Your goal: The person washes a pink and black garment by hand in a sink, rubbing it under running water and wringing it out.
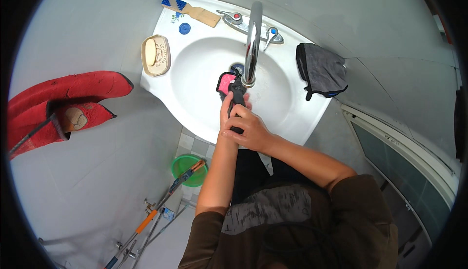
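Observation:
Over the white sink bowl (pixel 195 83), my two hands are close together on a wet-looking black and pink cloth (pixel 227 82) with dark edging. My left hand (pixel 227 112) is closed on its bunched black part, fingers pointing toward the tap. Against it lies my right hand (pixel 249 128), its fingers curled round the lower end of the black cloth by the left wrist. The pink part spreads out beyond the fingers, just left of the curved chrome tap spout (pixel 252 49). Part of the drain (pixel 238 68) shows behind the cloth. Whether water runs is unclear.
A wooden brush (pixel 201 14) with blue bristles and a blue round cap (pixel 184 28) lie on the rim. At left sits a soap dish (pixel 165 57) with soap. A grey cloth (pixel 323 69) drapes the right rim; red cloth (pixel 92 86) hangs left. Below is a green basin (pixel 178 177).

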A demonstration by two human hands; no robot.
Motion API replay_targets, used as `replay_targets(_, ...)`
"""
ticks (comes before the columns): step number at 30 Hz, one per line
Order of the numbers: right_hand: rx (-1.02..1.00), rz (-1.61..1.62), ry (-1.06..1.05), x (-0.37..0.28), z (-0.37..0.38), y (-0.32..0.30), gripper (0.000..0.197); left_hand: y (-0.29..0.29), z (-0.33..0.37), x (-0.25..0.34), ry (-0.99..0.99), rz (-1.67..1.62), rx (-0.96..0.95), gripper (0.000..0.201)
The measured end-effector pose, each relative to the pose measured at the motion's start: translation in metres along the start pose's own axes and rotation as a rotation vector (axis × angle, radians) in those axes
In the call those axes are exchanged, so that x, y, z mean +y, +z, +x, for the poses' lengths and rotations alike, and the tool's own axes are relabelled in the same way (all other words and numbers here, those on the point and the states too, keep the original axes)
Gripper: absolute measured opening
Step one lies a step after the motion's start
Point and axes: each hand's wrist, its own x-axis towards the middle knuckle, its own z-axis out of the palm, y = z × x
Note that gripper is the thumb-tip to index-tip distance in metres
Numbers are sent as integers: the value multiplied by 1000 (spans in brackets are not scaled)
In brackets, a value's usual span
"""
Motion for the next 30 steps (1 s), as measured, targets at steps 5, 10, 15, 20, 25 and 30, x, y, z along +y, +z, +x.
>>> replay_targets(5, 300, -172, 395, 71, 42, -13, 16, 39, 14, -33, 309, 203, 377, 23)
replay_targets(10, 278, -285, 279, 78, 40, -16, 19, 43, 14, -38, 323, 110, 343, 22)
replay_targets(15, 149, -248, -97, -3, 8, 12, 13, -37, 12, -16, 194, 76, 84, 27)
replay_targets(20, 283, -277, 235, 81, 41, -11, 18, 41, 8, -25, 385, 152, 433, 32)
replay_targets(25, 175, -145, 278, 114, 25, -39, 20, 59, 4, -28, 399, 174, 384, 28)
replay_targets(30, 127, -143, 47, 78, 6, -31, 40, 47, 6, -20, 345, 185, 317, 29)
